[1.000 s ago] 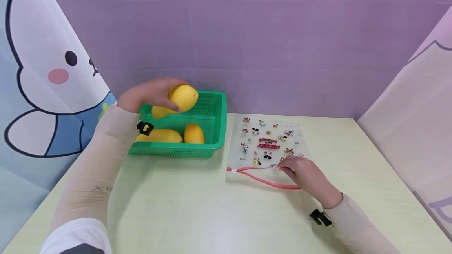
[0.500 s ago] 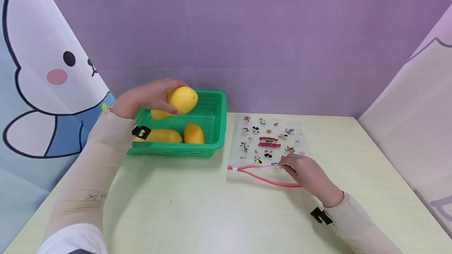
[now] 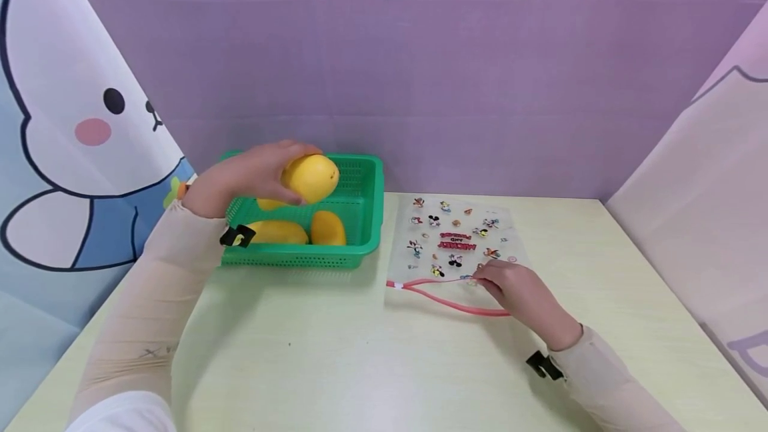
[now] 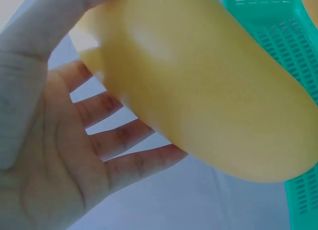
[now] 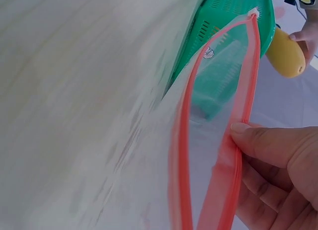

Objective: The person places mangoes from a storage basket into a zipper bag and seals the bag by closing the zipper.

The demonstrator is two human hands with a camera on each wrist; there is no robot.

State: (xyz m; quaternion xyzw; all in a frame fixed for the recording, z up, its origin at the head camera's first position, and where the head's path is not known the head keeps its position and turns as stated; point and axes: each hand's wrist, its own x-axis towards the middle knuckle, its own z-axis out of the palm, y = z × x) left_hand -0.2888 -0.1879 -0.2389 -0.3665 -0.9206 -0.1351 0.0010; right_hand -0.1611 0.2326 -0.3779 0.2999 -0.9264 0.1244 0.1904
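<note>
My left hand (image 3: 255, 175) grips a yellow mango (image 3: 312, 179) above the green basket (image 3: 373, 219); in the left wrist view the thumb and fingers lie around the mango (image 4: 198, 86). Two more mangoes, one long (image 3: 279, 232) and one shorter (image 3: 328, 228), lie in the basket. My right hand (image 3: 522, 295) pinches the upper red edge of a clear printed zip bag (image 3: 456, 243) lying on the table. In the right wrist view, thumb and fingers hold one red strip (image 5: 253, 66), and the bag's mouth gapes between the two strips.
The pale table (image 3: 336, 365) runs in front of the basket and bag. A purple cloth wall (image 3: 420, 72) stands behind them, with printed cloth at the left (image 3: 66, 119) and right (image 3: 708, 219). A black clip sits at each wrist.
The left hand and its mango have lowered slightly over the basket. My right hand keeps its pinch on the bag's edge, nearly unmoved.
</note>
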